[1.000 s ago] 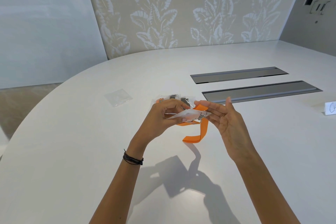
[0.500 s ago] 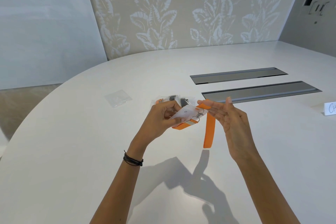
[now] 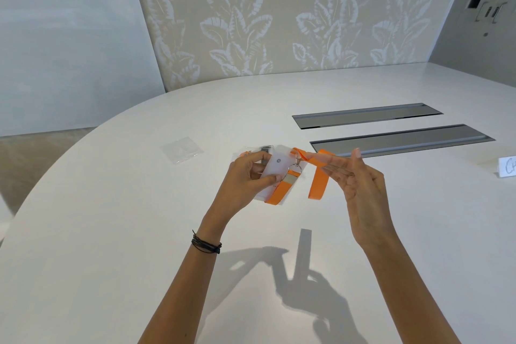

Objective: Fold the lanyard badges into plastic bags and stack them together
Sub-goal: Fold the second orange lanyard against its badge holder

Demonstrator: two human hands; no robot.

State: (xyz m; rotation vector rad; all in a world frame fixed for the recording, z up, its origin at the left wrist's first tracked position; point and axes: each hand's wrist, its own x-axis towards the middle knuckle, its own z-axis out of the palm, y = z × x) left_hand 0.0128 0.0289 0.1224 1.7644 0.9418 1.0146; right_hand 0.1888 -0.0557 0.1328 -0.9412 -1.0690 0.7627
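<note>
My left grip point(image 3: 245, 179) pinches the badge point(image 3: 276, 165). My right grip point(image 3: 363, 187) is spread flat, the orange lanyard point(image 3: 317, 181) draped over its fingers.

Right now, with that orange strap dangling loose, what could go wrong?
1. The orange strap only drapes over the straight fingers of the right hand; it could slide off and unravel.
2. The left hand grips the badge by one side, so the card might twist or drop onto the table.
3. The empty plastic bag lies apart, to the left; reaching for it may loosen the strap.
</note>
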